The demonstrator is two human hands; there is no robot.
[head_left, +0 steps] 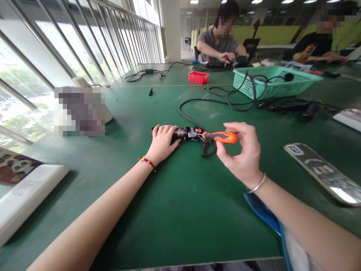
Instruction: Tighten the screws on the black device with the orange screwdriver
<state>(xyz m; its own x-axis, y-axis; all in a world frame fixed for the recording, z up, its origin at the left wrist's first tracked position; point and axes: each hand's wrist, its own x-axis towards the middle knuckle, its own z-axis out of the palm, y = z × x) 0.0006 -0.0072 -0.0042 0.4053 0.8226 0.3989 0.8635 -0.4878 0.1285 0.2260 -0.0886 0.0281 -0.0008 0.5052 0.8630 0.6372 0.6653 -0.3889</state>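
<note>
A black corded tool body lies on its side on the green table, its inner metal parts and coloured wires exposed at the right end. My left hand is wrapped over its left part from above, hiding much of that end. My right hand holds a screwdriver with an orange and grey handle, thumb below and fingers above. The thin shaft points left and its tip is over the exposed inner parts. Whether the tip touches a screw is too small to tell. A black coiled cord sleeve hangs just below the handle.
A black cable runs back to a teal basket. A red tray and a small black piece lie farther off. A phone is at right, a white box at left. Two people sit across the table.
</note>
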